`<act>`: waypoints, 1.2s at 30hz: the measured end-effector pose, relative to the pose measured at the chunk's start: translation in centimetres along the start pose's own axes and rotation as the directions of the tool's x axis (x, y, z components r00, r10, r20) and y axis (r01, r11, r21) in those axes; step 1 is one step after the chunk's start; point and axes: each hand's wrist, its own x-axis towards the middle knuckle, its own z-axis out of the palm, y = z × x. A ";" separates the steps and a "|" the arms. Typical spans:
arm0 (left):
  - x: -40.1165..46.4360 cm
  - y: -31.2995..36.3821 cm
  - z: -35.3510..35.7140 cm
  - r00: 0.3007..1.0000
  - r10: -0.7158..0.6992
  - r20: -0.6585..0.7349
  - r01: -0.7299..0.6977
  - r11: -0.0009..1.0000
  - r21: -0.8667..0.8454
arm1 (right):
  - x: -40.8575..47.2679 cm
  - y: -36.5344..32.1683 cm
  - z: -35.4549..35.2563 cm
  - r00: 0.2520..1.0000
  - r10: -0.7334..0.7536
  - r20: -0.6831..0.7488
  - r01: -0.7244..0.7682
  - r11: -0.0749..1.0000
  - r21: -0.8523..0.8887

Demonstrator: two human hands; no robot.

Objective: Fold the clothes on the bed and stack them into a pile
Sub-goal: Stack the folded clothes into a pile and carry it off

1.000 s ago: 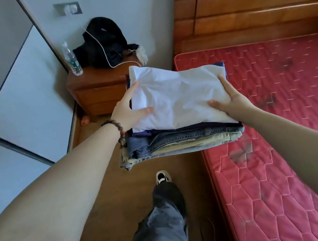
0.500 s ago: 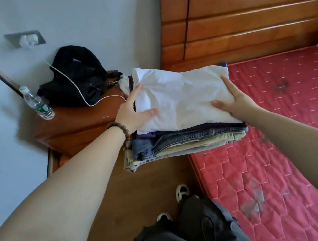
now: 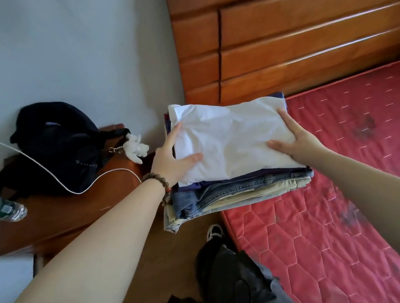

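The stack of folded clothes [image 3: 237, 192], topped by a crumpled white folded garment [image 3: 230, 137], is sitting at the corner of the red quilted mattress [image 3: 341, 209], near the wooden headboard [image 3: 305, 35] at 12 o'clock, with its left part overhanging the mattress edge above the floor. Under the white piece, a dark blue layer, blue denim and pale khaki fabric are showing.

The left hand [image 3: 172, 160] is lying against the stack's 9 o'clock side, thumb across the white top, fingers straight. The right hand [image 3: 296, 141] is lying flat at 3 o'clock, fingers extended, pressing down. Neither hand is curling round anything.

Judging by its looks, the stack is soft, limp and moderately heavy from the denim; the light top layer is likely to slide. A hold under the bottom layer at both sides, thumbs on top, seems safest.

The overhang at 7 o'clock is risking a slump toward the floor. The wooden nightstand [image 3: 74, 211] at 9 o'clock is crowded by a black bag [image 3: 60, 144], white cable [image 3: 43, 167] and clear plastic water bottle [image 3: 0, 209]. Open mattress is lying toward 3 and 5 o'clock.
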 end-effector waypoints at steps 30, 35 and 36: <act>28.1 -21.9 23.8 0.971 -0.239 -0.032 0.238 0.971 -0.033 | 38.0 24.5 6.9 0.987 0.109 0.122 -0.110 0.994 -0.003; 28.1 -21.5 24.5 0.967 -0.200 -0.159 0.191 0.979 -0.066 | 38.3 24.5 7.0 0.996 0.046 0.072 -0.046 0.999 0.001; 28.0 -21.1 24.6 0.965 -0.174 -0.196 0.164 0.984 -0.066 | 38.3 24.3 6.8 0.998 0.028 0.049 -0.028 1.000 -0.004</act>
